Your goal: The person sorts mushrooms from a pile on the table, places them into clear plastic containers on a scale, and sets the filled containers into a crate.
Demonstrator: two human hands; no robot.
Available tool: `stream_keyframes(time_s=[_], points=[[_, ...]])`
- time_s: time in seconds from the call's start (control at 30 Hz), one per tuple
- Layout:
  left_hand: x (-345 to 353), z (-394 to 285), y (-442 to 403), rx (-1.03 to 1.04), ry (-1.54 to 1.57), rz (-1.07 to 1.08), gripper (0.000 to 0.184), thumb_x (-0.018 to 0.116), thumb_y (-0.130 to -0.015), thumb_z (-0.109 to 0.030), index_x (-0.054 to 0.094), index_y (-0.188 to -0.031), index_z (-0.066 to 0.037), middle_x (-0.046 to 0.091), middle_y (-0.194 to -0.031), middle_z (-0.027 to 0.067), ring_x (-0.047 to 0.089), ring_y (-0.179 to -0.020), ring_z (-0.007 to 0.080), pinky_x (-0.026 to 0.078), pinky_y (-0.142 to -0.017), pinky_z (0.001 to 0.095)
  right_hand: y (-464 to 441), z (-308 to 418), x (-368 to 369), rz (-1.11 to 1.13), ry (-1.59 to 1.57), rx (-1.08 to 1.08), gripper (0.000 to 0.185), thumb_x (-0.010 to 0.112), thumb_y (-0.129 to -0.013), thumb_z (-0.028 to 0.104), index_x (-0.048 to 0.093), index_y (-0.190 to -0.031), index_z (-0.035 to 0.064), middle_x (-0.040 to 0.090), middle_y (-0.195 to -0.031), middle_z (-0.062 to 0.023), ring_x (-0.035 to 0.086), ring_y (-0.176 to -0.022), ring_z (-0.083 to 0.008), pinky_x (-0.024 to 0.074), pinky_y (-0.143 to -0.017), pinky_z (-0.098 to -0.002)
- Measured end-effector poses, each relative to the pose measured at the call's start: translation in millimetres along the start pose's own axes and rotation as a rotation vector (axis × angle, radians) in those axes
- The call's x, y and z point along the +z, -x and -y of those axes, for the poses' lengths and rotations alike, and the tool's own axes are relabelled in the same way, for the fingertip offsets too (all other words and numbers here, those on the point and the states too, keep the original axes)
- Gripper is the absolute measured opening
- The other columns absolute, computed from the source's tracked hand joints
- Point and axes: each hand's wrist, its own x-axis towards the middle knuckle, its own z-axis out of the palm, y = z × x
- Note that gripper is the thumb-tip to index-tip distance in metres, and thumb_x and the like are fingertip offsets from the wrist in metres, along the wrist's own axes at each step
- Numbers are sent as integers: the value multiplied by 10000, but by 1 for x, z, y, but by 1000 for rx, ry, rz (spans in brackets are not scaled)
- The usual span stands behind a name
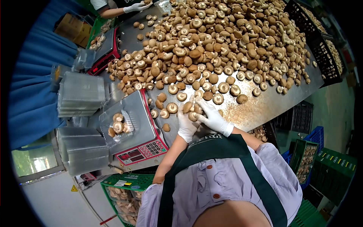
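Both of my hands wear white gloves and meet at the near edge of a big heap of shiitake mushrooms. My left hand is cupped round a few brown-capped mushrooms. From the other side, my right hand closes its fingers on a mushroom in the same small cluster. Its fingertips are partly hidden among the caps. Left of my hands, a clear plastic tray with several mushrooms lies on a red-edged digital scale.
Stacks of clear trays stand left of the scale. A second scale is farther back, near another person's gloved hand. Black crates of mushrooms line the right table edge; a green crate sits below the scale.
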Motion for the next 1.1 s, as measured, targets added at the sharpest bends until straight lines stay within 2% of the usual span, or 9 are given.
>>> stream_keyframes(time_s=[0.13, 0.33, 0.43, 0.67, 0.77, 0.93, 0.97, 1.03, 1.1], points=[[-10, -3, 8, 7, 13, 123, 630, 386, -903, -501, 329, -1377, -89, 432, -1353, 104, 435, -1225, 242, 408, -983, 429, -11, 2, -20, -3, -385, -19, 507, 542, -918, 295, 427, -1347, 49, 388, -1418, -177, 367, -1320, -297, 315, -1063, -351], [-15, -7, 12, -18, 47, 305, 619, 458, -896, -364, 258, -1407, -78, 342, -1454, 105, 396, -1272, 222, 298, -1060, 387, -34, -28, -72, -187, 939, 11, 479, 639, -680, 67, 577, -1155, 85, 507, -1297, -120, 510, -1080, -329, 444, -885, -413], [-12, -9, 15, 51, -196, 212, 621, 474, -876, -307, 241, -1400, -70, 365, -1447, 77, 402, -1260, 190, 213, -1086, 346, -36, -77, -75, -142, 1025, -100, 376, 602, -720, 120, 598, -1096, 125, 552, -1197, -97, 524, -1004, -290, 425, -819, -414], [-7, -11, 16, 293, -1449, 16, 645, 558, -834, -305, 293, -1361, -45, 455, -1376, 66, 421, -1238, 166, 247, -1070, 331, -37, -50, -92, -308, -18, 250, 433, 650, -811, 233, 570, -1178, 19, 633, -1080, -139, 611, -970, -238, 471, -865, -323], [8, -9, 18, 12, -127, 150, 645, 594, -812, -344, 352, -1343, -67, 490, -1352, 15, 455, -1178, 151, 263, -1031, 320, -29, -37, -91, -233, -553, 487, 427, 610, -891, 290, 571, -1199, -3, 627, -1098, -95, 586, -955, -170, 464, -856, -272], [-10, 4, 10, 295, -1219, 185, 652, 627, -831, -371, 357, -1337, -60, 522, -1284, 94, 516, -1128, 187, 376, -1009, 363, -14, -4, -49, -94, -514, 127, 471, 506, -943, 304, 466, -1319, 24, 611, -1149, -129, 574, -1021, -192, 428, -930, -311], [-10, 4, 11, 195, -907, 209, 634, 620, -840, -346, 358, -1336, -50, 522, -1278, 99, 516, -1133, 197, 379, -1012, 369, -14, 14, -51, 77, -315, 338, 478, 470, -954, 289, 422, -1349, 25, 558, -1235, -182, 524, -1146, -227, 377, -999, -323], [-19, -3, 11, -155, 53, 304, 598, 605, -858, -297, 359, -1333, -29, 521, -1265, 108, 517, -1142, 218, 385, -1017, 382, -9, -2, -28, -15, -78, 128, 496, 435, -967, 275, 357, -1388, 26, 503, -1300, -207, 525, -1145, -258, 383, -984, -340], [-14, 0, 15, -45, -69, 305, 560, 595, -860, -261, 382, -1318, -20, 540, -1234, 102, 531, -1125, 222, 384, -1019, 376, -11, -3, -25, 27, -332, 111, 540, 386, -984, 338, 296, -1427, 44, 446, -1375, -159, 496, -1188, -254, 362, -1004, -330]])
